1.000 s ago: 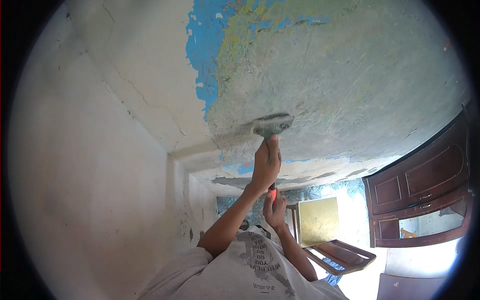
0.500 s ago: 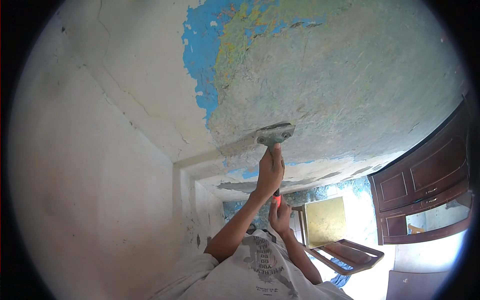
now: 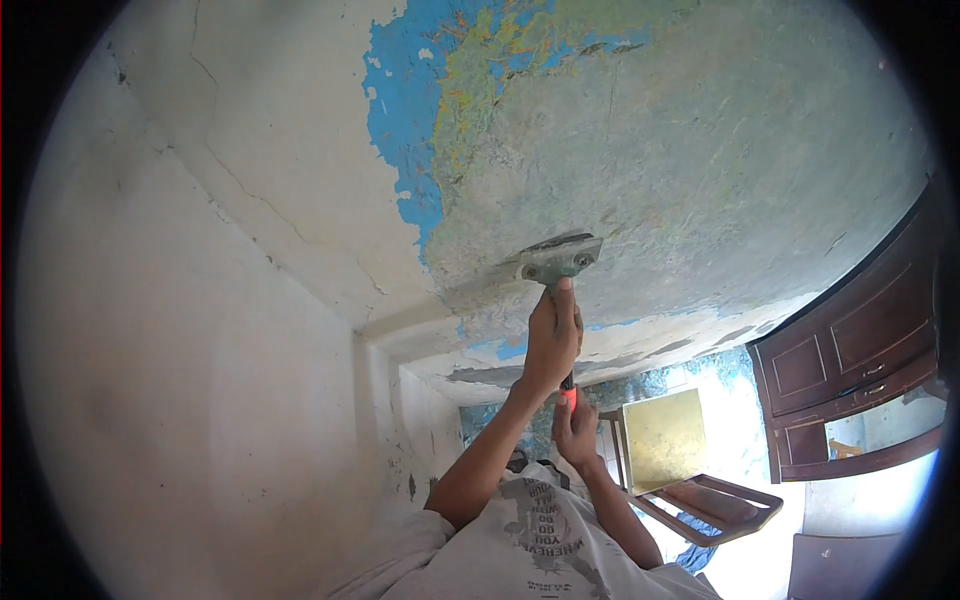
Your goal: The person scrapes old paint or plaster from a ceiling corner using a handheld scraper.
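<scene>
A long-handled scraper is in both hands, its wide metal blade held by two screws. The blade's edge lies at the bare grey patch of the wall, where a dark mark shows along it. My left hand is closed around the upper part of the handle, thumb stretched up behind the blade head. Lower down, my right hand grips the handle by its red part. Blue paint with a ragged edge borders the grey patch, and cracked whitish paint covers the wall left of it.
A wooden chair stands at lower right beside a yellowish square panel. Dark brown cabinets are on the right. A wall corner with a raised ledge is on the left. Blue cloth lies below the chair.
Both hands and the scraper have shifted slightly right in view, with the blade a little higher. The room and my body shifted right too. The grip is the same.
</scene>
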The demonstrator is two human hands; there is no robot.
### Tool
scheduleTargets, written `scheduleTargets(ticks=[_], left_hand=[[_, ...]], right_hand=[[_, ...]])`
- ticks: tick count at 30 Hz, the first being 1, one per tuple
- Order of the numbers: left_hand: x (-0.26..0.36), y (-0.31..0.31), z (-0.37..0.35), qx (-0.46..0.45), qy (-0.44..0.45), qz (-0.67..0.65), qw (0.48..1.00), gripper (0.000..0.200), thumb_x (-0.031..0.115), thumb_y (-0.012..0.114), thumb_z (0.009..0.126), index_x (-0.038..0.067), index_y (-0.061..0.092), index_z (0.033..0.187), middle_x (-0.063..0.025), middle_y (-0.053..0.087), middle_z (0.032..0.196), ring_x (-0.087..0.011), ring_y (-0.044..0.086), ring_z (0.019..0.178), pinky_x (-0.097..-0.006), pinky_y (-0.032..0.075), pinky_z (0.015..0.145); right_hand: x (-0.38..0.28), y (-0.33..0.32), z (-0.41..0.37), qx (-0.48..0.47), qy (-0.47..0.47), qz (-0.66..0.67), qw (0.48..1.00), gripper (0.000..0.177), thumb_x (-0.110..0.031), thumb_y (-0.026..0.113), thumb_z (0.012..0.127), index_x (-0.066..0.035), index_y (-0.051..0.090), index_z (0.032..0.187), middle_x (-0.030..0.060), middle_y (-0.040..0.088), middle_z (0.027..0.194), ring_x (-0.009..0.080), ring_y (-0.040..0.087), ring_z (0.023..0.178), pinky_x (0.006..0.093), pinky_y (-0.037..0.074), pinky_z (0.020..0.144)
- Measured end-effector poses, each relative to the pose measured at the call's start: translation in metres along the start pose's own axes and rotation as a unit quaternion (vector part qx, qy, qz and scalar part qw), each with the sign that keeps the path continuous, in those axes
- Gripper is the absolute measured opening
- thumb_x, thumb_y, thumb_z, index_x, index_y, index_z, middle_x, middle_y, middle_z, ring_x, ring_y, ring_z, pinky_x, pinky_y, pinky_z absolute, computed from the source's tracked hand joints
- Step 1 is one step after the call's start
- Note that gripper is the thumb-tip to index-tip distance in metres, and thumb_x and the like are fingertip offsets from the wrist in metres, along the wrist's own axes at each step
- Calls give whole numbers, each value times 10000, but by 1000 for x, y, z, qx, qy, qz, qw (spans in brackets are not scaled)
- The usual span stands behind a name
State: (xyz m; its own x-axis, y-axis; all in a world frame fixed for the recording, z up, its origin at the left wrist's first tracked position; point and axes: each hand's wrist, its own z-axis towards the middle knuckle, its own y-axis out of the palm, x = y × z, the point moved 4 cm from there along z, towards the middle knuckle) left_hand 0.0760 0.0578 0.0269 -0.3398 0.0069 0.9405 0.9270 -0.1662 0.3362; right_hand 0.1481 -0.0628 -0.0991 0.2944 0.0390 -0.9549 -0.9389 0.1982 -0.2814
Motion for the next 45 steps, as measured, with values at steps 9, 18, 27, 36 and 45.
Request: scheduleTargets(ticks=[9,18,27,36,45], left_hand=[[-50,-11,-5,-25,-93,-94,991,541,636,358,1052,120,413,897,29,348,595,-80,338,445,-263,285,412],[-32,-2,-2,-7,-53,-181,982,507,607,361,1064,130,395,896,28,348,591,-66,313,432,-249,273,396],[-33,3,-4,7,-73,-160,984,506,619,374,1055,137,384,900,28,341,588,-58,310,429,-247,252,381],[-25,2,-5,14,-57,-159,986,519,630,382,1048,138,384,884,35,340,583,-58,311,426,-244,238,375],[-23,-7,-11,66,-63,-89,992,553,663,391,1032,137,376,864,50,278,559,-62,287,418,-255,201,383]], right_hand=[[37,-37,-16,26,-11,-6,1000,320,-284,623,1016,26,662,1087,42,560,586,91,550,518,299,399,475],[-8,-61,-3,24,-21,29,999,435,-229,638,1009,31,616,1356,4,599,623,38,505,484,214,398,451],[-1,-63,-8,58,-20,-6,998,402,-181,702,964,62,657,1281,25,632,650,62,582,564,244,465,540],[-13,-59,-5,39,-8,7,999,392,-180,700,960,44,666,1280,12,623,641,62,566,558,249,459,537],[0,-33,-13,48,-18,25,998,383,-157,685,954,61,663,1268,48,583,634,65,487,551,254,411,523]])
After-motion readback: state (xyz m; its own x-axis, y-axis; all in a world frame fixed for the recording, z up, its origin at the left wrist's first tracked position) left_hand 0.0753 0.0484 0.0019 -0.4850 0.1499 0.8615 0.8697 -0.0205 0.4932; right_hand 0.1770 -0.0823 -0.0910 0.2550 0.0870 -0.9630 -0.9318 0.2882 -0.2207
